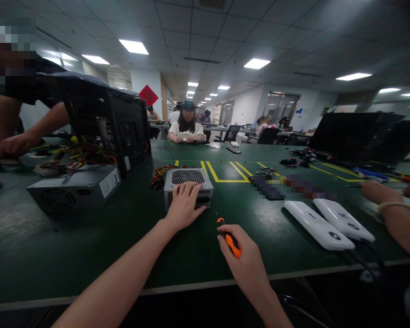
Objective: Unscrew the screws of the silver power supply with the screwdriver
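A grey computer power supply (187, 175) with a honeycomb-vented casing sits on the green table in front of me. My left hand (185, 202) lies over its near side, fingers stretched toward the top edge and thumb spread to the right. Bundled coloured cables (160, 175) come out at its left rear. My right hand (241, 250) is closed around an orange and black screwdriver (233, 245). The thin shaft points up and left toward the power supply's lower right corner; I cannot tell whether the tip touches it.
A second power supply (78, 189) and an open computer case (123, 132) stand left, beside a co-worker's arms. White oblong devices (317, 225) lie right, near another person's arm (401, 218). A dark pouch-like item (268, 187), cables (299, 158) and yellow tape (218, 181) are farther back.
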The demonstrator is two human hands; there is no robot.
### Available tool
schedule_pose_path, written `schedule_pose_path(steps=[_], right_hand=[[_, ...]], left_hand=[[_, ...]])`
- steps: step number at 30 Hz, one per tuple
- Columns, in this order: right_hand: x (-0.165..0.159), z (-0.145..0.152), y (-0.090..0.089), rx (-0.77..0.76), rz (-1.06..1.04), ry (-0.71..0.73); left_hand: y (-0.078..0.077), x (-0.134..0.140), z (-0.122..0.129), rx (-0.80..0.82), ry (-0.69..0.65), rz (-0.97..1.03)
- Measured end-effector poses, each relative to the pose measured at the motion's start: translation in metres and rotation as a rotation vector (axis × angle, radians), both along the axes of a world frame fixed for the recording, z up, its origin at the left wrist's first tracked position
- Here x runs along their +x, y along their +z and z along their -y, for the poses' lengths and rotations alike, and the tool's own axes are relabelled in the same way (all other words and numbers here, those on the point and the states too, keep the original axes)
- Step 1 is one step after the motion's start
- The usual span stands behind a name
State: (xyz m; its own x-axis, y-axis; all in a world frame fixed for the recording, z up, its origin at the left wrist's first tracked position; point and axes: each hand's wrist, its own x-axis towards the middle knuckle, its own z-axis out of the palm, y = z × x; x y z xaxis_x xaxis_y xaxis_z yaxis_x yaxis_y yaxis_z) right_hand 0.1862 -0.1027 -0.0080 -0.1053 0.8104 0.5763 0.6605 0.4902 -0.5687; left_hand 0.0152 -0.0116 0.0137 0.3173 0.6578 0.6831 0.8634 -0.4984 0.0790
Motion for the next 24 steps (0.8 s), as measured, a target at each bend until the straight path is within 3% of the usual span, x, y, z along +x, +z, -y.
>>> schedule_pose_path(steps=[3,5,9,15,24], right_hand=[[0.006,0.001,0.007,-0.069,-0.080,0.021],[0.009,0.003,0.010,-0.086,-0.119,0.031],[0.014,0.007,0.016,-0.079,-0.177,0.044],[0.014,0.012,0.019,-0.058,-0.186,0.055],[0.009,0.023,0.022,-0.012,-0.157,0.121]], left_hand=[[0.011,-0.005,0.010,-0.009,-0.048,0.055],[0.016,-0.005,0.016,-0.102,-0.131,0.050],[0.009,0.000,0.019,-0.337,-0.281,-0.072],[-0.012,0.006,0.011,-0.344,-0.190,-0.176],[-0.014,0.009,0.014,-0.295,-0.081,-0.301]])
